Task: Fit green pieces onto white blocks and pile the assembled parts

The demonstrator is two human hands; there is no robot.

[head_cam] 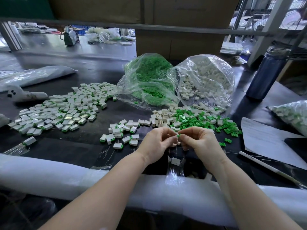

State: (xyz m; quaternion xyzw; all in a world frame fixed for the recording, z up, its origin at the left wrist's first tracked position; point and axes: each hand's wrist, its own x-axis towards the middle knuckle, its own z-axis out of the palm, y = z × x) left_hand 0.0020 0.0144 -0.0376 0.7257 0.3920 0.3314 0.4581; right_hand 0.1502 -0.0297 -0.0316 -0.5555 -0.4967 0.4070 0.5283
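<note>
While I look down from my head camera, my two hands meet over the dark counter (pixel 83 143), just in front of the soft white pad (pixel 49 173) along its near edge. My left hand (pixel 156 143) has its fingers curled, and its grip pinches a small white block (pixel 174 133) at the fingertips (only a sliver of it shows). My right hand (pixel 199 141) is curled too, and its grip pinches a little green piece (pixel 178 135) right against that block. The two hands are touching at the fingertips.

Just beyond my hands lies a loose heap of white blocks (pixel 163 117), and beside it, to the right, a heap of green pieces (pixel 207 123). The two heaps mix where they meet. Behind them sit two clear bags, side by side and touching: the bag of green pieces (pixel 149 77) on the left and the bag of white blocks (pixel 209 75) on the right. Both bags have their open mouths toward me.

To the left is the big pile of finished parts (pixel 66 107), white with a green edge. A smaller scatter of finished parts (pixel 121 133) lies near my left hand. One lone white block (pixel 175 161) rests on a clear plastic strip under my wrists.

On the far right stands a dark blue bottle (pixel 264 73), and a sheet of white paper (pixel 265 140) lies near my right arm.
</note>
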